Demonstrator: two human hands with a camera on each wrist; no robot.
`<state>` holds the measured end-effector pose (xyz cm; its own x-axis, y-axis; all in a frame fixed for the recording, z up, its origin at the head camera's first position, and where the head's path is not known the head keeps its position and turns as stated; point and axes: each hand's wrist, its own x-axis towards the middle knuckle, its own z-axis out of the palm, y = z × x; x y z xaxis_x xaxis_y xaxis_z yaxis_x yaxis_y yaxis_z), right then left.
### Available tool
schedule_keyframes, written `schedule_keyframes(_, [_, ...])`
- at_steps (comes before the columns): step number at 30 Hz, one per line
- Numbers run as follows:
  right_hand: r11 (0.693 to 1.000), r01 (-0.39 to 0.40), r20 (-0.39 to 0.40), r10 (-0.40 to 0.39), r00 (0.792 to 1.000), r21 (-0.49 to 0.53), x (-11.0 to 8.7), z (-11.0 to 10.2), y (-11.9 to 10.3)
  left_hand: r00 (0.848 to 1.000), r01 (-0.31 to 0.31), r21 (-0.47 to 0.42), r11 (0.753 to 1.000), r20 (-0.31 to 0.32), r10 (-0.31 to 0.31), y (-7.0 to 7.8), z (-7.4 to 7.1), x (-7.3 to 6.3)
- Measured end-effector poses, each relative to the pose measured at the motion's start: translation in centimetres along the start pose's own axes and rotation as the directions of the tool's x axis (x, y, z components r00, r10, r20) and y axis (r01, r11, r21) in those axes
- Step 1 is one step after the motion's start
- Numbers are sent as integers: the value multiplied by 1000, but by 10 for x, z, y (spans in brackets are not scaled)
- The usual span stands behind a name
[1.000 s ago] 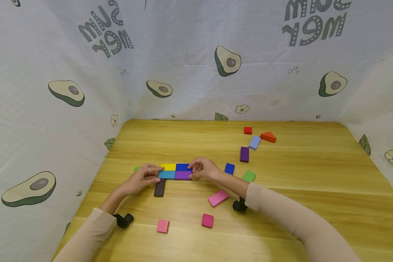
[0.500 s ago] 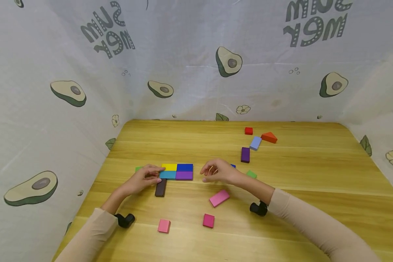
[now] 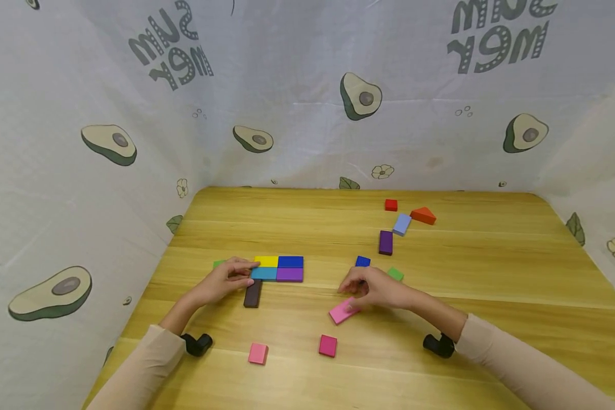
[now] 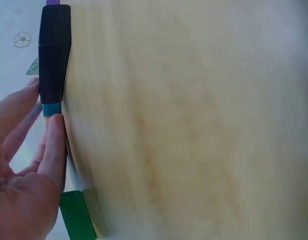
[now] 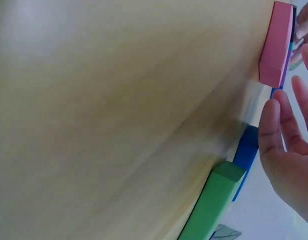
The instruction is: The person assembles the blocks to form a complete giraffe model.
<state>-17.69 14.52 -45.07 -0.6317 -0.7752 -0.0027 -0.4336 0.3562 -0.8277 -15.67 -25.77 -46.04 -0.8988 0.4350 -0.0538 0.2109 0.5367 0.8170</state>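
Right grip (image 3: 378, 288) by pink block (image 3: 341, 312), blue block (image 3: 363, 261), green block (image 3: 396, 274) beyond

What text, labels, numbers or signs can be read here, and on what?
"sum mer", mirror-reversed: white cloth, upper left of head view.
"sum mer", mirror-reversed, top row cut by the frame edge: same cloth, upper right.
No text visible on the blocks.

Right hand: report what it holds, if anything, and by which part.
The right hand holds nothing; its parted fingers are at the right end of the pink block.
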Motion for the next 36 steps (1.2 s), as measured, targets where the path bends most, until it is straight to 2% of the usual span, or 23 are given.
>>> schedule_keyframes(13, [1000, -11, 46, 9, 999, 28, -6, 6, 0, 1000, 20, 4, 1000, 5, -20, -3, -1, 3])
schedule_keyframes(23, [999, -42, -31, 42, 999, -9, 2, 14, -2, 999, 35, -40, 999, 6, -35, -7, -1, 4])
schedule_keyframes(36, [994, -97, -122, 91, 988, -44, 19, 26, -8, 997, 83, -82, 993, 6, -83, -5, -1, 4])
